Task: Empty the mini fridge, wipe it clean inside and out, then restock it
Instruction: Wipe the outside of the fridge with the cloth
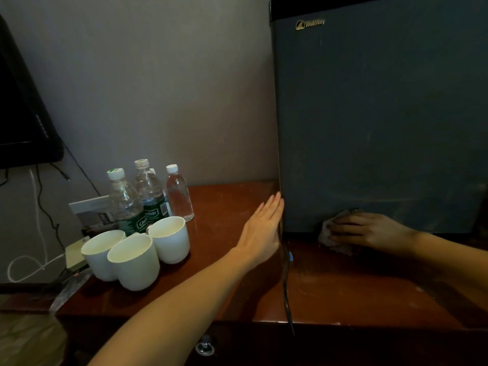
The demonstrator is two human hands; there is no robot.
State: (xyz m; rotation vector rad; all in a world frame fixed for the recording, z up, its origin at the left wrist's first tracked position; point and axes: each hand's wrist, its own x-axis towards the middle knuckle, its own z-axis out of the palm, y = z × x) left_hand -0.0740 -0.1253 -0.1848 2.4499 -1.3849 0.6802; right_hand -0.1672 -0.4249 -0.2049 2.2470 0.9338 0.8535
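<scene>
- Now left hand (264, 225) lies flat, fingers straight, against mini fridge (383, 114) side.
- Meanwhile right hand (369, 231), fingers extended, presses crumpled cloth (328, 237) on its lower front.

The left arm is reaching forward, bare, from the lower middle of the view, its forearm rising diagonally to the right. The left hand (264, 228) is standing on edge, fingers straight and held together, with the palm lying flat against the left side of the mini fridge (383, 114), close to its bottom corner. The right forearm is coming in bare from the right edge, in shadow, low over the counter (224, 207). The right hand (369, 231) is lying back up, its nearly straight fingers pointing left and pressing a crumpled cloth (328, 241) against the foot of the mini fridge's front. Its thumb is hiding from view.
</scene>
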